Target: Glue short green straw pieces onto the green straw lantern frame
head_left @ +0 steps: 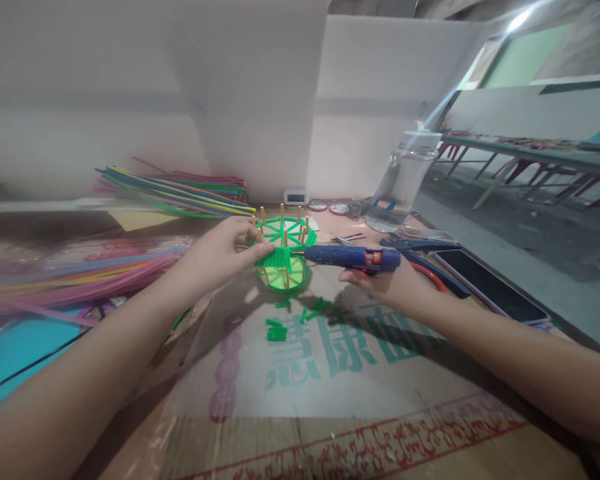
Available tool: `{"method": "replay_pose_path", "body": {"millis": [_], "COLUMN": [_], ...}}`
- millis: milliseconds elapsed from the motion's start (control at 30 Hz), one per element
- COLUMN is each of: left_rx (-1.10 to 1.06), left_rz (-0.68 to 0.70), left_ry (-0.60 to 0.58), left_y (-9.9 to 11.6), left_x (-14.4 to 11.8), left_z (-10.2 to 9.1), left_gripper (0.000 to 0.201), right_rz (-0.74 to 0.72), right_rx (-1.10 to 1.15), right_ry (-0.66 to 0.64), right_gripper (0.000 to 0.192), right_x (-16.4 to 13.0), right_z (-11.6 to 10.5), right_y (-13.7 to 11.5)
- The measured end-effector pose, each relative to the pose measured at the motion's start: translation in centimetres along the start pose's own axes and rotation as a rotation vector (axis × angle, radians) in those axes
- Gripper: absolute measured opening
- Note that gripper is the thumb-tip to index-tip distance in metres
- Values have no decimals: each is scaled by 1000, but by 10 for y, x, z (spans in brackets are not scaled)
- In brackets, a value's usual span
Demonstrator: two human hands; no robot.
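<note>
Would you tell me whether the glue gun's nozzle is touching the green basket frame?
Cannot tell. In the head view the glue gun tip reaches the green basket frame, but blur hides any contact or gap.

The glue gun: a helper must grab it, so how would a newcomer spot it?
On the cardboard sheet, look mid-table beside the green stick basket. The glue gun is the blue barrel in the right hand, nozzle touching the basket; only it has an orange trigger.
</note>
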State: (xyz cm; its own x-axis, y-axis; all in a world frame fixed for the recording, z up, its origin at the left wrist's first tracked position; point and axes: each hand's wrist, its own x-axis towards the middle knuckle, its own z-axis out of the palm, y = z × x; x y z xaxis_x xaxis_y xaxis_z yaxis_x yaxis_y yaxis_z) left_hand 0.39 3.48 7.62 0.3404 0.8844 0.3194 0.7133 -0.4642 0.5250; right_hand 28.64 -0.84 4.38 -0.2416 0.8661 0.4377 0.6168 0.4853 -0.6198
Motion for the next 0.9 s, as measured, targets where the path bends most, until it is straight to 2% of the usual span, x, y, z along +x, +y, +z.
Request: {"method": "replay_pose_path", "body": {"millis": [367, 667, 900], "left_rx": [-21, 0, 1], "left_rz": [14, 24, 13], "left_ry": [4, 1, 3], "left_y": [-1, -1, -3], "left_x": [0, 2, 1], "left_z": [1, 1, 2], "left_gripper": [39, 39, 39], "right_rz": [-15, 16, -14], "right_rx": [31, -102, -52], "right_ry": [16, 21, 13], "right_gripper": [23, 25, 20], "right_x": [2, 0, -1], "right_z": [0, 0, 1], "right_y": [0, -1, 1]}}
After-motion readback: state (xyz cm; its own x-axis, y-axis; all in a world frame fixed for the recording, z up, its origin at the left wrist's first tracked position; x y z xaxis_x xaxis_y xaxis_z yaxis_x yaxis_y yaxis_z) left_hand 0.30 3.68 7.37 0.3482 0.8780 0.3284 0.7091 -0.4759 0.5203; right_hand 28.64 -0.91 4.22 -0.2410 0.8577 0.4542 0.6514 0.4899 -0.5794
